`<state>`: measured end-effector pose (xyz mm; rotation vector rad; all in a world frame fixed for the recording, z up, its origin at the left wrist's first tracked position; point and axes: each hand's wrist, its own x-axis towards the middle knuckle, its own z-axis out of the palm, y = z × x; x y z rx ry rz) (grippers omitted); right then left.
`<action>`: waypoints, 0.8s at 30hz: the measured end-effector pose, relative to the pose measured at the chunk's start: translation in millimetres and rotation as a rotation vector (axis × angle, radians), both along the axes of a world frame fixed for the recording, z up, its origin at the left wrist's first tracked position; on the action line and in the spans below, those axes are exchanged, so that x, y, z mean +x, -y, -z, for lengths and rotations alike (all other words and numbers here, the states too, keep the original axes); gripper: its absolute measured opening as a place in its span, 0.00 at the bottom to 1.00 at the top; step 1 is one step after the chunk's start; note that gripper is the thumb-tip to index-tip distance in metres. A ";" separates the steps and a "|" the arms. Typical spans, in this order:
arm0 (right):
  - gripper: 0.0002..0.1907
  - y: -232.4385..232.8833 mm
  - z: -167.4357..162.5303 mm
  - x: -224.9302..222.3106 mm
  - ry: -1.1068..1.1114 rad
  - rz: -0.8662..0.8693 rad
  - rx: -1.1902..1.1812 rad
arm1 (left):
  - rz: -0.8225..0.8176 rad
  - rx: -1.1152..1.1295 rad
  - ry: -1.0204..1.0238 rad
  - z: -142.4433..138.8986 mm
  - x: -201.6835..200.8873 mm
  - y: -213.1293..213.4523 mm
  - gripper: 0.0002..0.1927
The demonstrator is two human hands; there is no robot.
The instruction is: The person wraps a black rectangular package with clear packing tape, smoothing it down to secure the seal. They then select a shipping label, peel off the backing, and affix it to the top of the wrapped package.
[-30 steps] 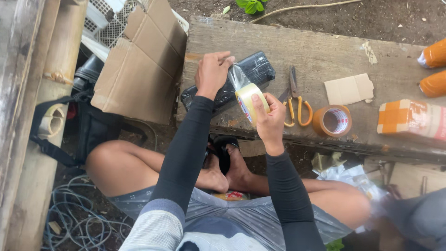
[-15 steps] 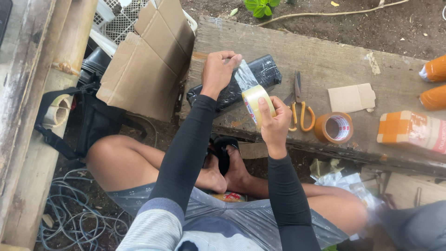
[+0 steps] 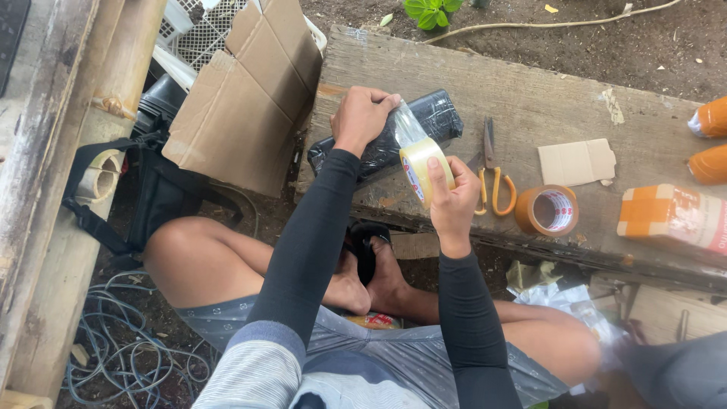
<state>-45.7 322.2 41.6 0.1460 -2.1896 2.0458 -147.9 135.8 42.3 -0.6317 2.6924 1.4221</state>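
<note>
**Two hands, one stretch of clear tape**

Two hands work over the near edge of a weathered wooden plank bench (image 3: 522, 98), above the person's crossed bare feet. The right hand (image 3: 453, 203) is closed around a roll of clear packing tape (image 3: 421, 167), thumb laid up the roll's face, held upright just off the bench's near edge so the tape can run out freely. A strip of tape (image 3: 407, 127) rises from the roll, up and to the left, to the left hand (image 3: 362, 117), whose fingers are curled and pressed down on the strip's end, pinning it against a long parcel wrapped in black plastic (image 3: 394, 136). That parcel lies slantwise across the left part of the bench (the pressing hand also keeps it steady).

Right of the roll, flat on the planks, lie orange-handled scissors (image 3: 492, 178) and a second roll of brown tape (image 3: 547, 210), both within easy reach. Farther right are a small flat piece of cardboard (image 3: 577, 161) and an orange-and-white packet (image 3: 670, 216).

Left of the bench, an opened cardboard box (image 3: 238, 106) leans on its edge, and beyond everything lies bare soil.
</note>
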 end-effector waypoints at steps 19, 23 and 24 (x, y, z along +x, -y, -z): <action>0.18 1.3 11.4 1.9 -0.033 0.007 -0.021 | 0.109 -0.201 -0.424 32.2 -1.2 8.8 0.36; 0.18 -0.9 13.2 3.9 -0.010 0.022 -0.040 | 0.704 -0.156 -0.414 19.6 26.0 25.1 0.47; 0.18 -2.0 13.7 4.8 0.019 0.021 -0.057 | 0.765 -0.213 -0.408 13.1 30.1 28.1 0.53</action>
